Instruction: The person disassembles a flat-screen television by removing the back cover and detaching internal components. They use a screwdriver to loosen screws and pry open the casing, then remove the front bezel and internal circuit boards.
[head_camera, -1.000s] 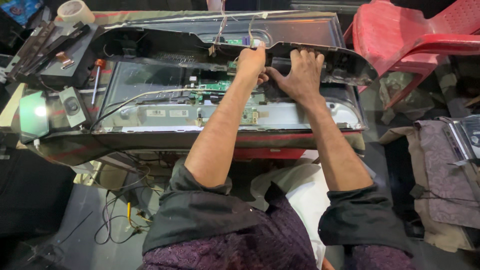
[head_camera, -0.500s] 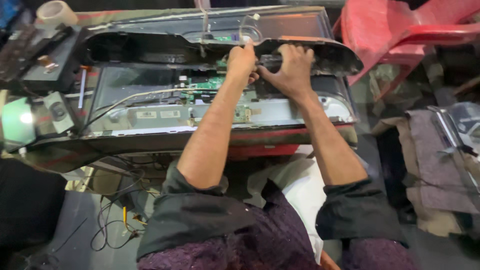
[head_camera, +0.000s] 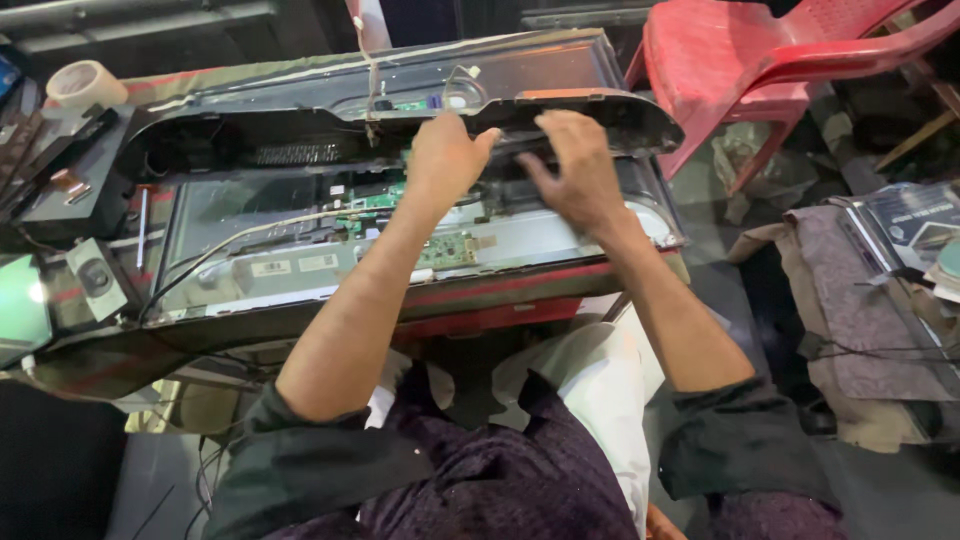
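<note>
At the bench's far edge, head view: a flat-panel set lies face down, its black back cover (head_camera: 300, 140) already lifted and tilted away, exposing the metal chassis (head_camera: 300, 265) and green circuit board (head_camera: 447, 248). Left hand (head_camera: 445, 160) is closed on the cover's near rim; right hand (head_camera: 575, 170) rests just beside it, fingers spread and curled over the same rim. A white cable (head_camera: 250, 232) still crosses the chassis. Tape roll (head_camera: 85, 82) sits at the far-left corner; red chair (head_camera: 760, 70) stands right.

Cluttered workbench (head_camera: 60, 300) carries opened flat-screen set (head_camera: 300, 270), tape roll (head_camera: 85, 82), green lamp (head_camera: 22, 308) at left edge
</note>
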